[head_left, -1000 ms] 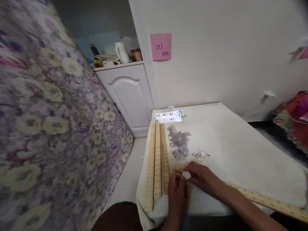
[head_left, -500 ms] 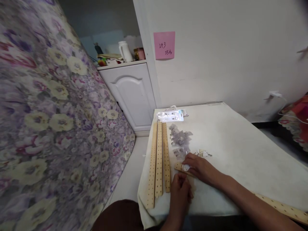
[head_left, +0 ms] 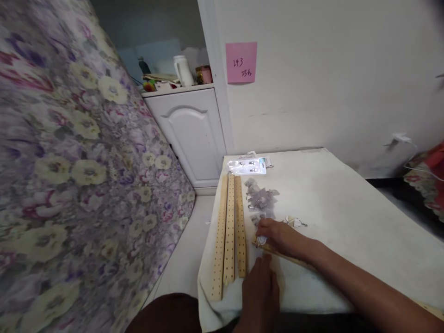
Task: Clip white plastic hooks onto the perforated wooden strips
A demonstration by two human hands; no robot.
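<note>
My right hand [head_left: 282,237] is closed, its fingertips pinching a small white round piece [head_left: 261,240] against the left end of a perforated wooden strip [head_left: 289,257]. The strip runs under that hand and behind my right forearm, which hides much of it. My left hand [head_left: 261,284] lies just nearer to me, fingers curled at the strip's near edge; what they hold, if anything, is hidden. Just beyond my right hand is a pile of small clear bags with metal hooks [head_left: 262,200]. A few small white pieces with metal hooks [head_left: 294,221] lie beside it.
Three perforated wooden strips [head_left: 229,231] lie lengthwise along the left side of the cloth-covered table [head_left: 333,194]. A clear blister pack [head_left: 246,166] sits at the far edge, by the wall. A floral curtain [head_left: 86,185] hangs to the left, near a white cabinet [head_left: 190,134].
My right hand has moved left with the white round piece, and more of the strip shows below it. My left hand has turned and drawn slightly nearer to me. The view has shifted a little.
</note>
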